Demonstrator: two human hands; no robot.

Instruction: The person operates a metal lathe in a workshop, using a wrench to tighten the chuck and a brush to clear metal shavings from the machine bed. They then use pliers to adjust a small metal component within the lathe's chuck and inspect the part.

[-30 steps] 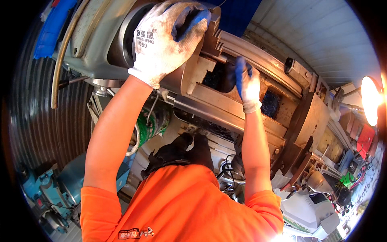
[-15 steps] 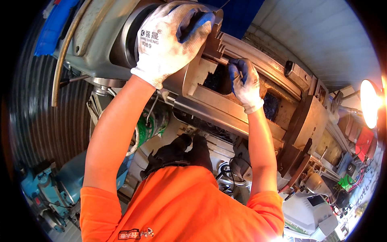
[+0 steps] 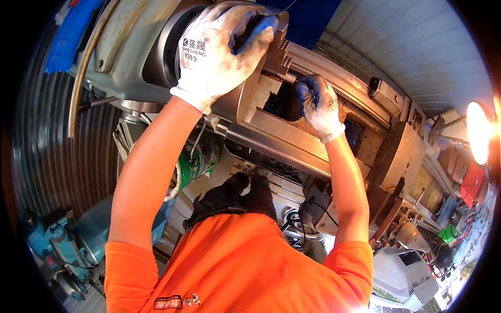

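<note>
My left hand [image 3: 219,57], in a white knit glove with blue coating, is wrapped over the lathe chuck [image 3: 169,44] at the upper left, with its fingertips hidden behind. From the chuck side a slim metal rod [image 3: 288,77] sticks out to the right, over the lathe bed [image 3: 292,136]. Just beyond the rod's free end is my right hand [image 3: 319,107], gloved the same way. Its fingers are curled and pinched together. Whatever they may hold is hidden, and I cannot tell whether the fingertips touch the rod.
Dark metal chips [image 3: 279,101] lie in the bed opening. A carriage block [image 3: 402,154] stands right of my right hand, and a lit work lamp [image 3: 479,133] glows at the far right. Below the lathe are a green bucket [image 3: 201,159] and, lower left, teal machinery [image 3: 86,235].
My right hand has shifted slightly right, away from the rod's end, and its forearm has swung right. My left hand stays on the chuck.
</note>
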